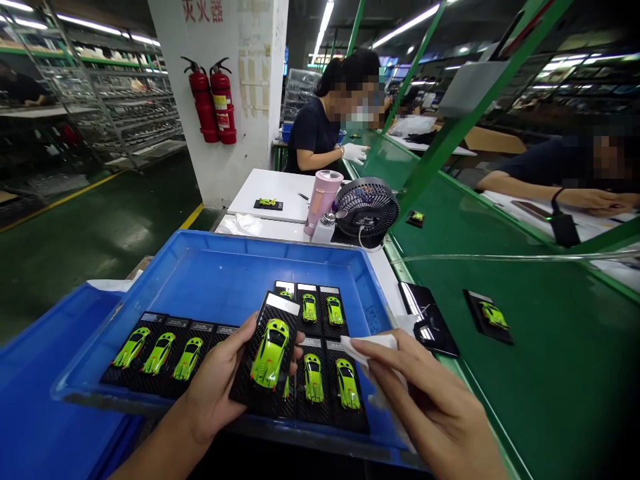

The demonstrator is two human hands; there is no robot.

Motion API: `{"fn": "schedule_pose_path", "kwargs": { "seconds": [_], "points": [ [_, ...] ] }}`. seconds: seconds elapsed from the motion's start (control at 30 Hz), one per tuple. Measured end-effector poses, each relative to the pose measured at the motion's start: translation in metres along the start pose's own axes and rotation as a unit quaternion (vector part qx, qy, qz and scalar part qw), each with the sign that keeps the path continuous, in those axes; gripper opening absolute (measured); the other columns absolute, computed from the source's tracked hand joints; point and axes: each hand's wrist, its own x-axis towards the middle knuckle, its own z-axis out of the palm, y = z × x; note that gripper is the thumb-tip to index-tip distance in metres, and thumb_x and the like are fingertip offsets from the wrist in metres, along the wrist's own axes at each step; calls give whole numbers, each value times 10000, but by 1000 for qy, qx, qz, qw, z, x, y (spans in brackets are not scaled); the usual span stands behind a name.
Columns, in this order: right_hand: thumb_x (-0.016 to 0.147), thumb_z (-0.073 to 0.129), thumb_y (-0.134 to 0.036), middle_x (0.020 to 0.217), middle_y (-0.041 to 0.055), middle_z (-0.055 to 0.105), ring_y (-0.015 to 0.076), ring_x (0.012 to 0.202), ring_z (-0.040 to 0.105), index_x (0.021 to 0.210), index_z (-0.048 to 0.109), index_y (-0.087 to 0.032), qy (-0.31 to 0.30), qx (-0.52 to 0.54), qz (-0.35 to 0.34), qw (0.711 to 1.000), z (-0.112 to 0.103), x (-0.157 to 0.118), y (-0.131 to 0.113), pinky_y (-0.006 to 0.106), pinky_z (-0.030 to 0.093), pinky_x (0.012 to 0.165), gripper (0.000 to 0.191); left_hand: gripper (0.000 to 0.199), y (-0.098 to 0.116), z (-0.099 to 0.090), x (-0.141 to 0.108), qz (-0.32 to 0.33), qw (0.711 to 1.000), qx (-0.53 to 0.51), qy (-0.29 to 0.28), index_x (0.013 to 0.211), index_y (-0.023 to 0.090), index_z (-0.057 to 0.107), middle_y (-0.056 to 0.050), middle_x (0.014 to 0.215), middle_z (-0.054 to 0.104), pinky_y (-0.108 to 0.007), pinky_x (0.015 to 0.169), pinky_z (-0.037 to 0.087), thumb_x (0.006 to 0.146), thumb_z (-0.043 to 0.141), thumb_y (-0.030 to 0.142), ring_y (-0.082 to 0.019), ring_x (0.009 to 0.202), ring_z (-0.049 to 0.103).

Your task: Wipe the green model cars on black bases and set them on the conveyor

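My left hand (213, 377) grips a model car (271, 353), bright green on a black base with a silver plate at its far end. It is held tilted above a blue tray (225, 267). Between the thumb and fingers of my right hand (433, 393) is a folded white cloth (373, 343), just right of the held car and apart from it. Below, more green model cars on black bases lie in the tray, in a left group (159, 353) and a right group (346, 383). The held car and my left hand hide some of them.
A green conveyor belt (530, 407) runs along the right, carrying more model cars (493, 315). A black phone (427, 317) lies by its edge. Beyond the tray stand a pink tumbler (323, 200) and a small fan (367, 210). A co-worker (315, 133) in white gloves sits ahead.
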Motion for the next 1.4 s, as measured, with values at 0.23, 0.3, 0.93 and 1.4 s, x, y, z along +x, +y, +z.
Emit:
{"fn": "schedule_pose_path", "kwargs": {
  "seconds": [0.23, 0.3, 0.93, 1.4],
  "points": [
    [879, 516, -57, 867, 44, 590, 160, 771, 586, 1170, 612, -241, 38, 86, -13, 995, 39, 1, -25, 234, 497, 592, 358, 420, -5, 12, 5, 26, 998, -59, -23, 1203, 38, 578, -153, 944, 737, -379, 858, 523, 956, 381, 314, -235, 835, 707],
    [882, 501, -45, 870, 55, 572, 157, 746, 574, 1187, 604, -216, 36, 94, -16, 995, 46, 3, -28, 243, 492, 585, 365, 423, -6, 14, 7, 20, 996, -80, -26, 1244, 61, 555, -140, 967, 735, -391, 891, 508, 960, 371, 314, -240, 882, 700],
    [900, 507, -80, 894, 46, 589, 148, 785, 604, 1177, 618, -239, 58, 58, 25, 996, 35, -7, -14, 218, 509, 609, 338, 347, -9, 13, 10, 33, 991, -124, 32, 1186, 56, 559, -146, 912, 733, -451, 887, 521, 945, 422, 265, -269, 916, 697],
    [892, 478, -24, 872, 60, 514, 159, 752, 545, 1264, 551, -206, 14, 66, -22, 997, 45, 3, -19, 263, 487, 609, 421, 275, -20, 13, 11, 26, 984, -151, 87, 991, 47, 631, -128, 858, 739, -320, 645, 586, 945, 435, 235, -200, 713, 710]
  ]
}}
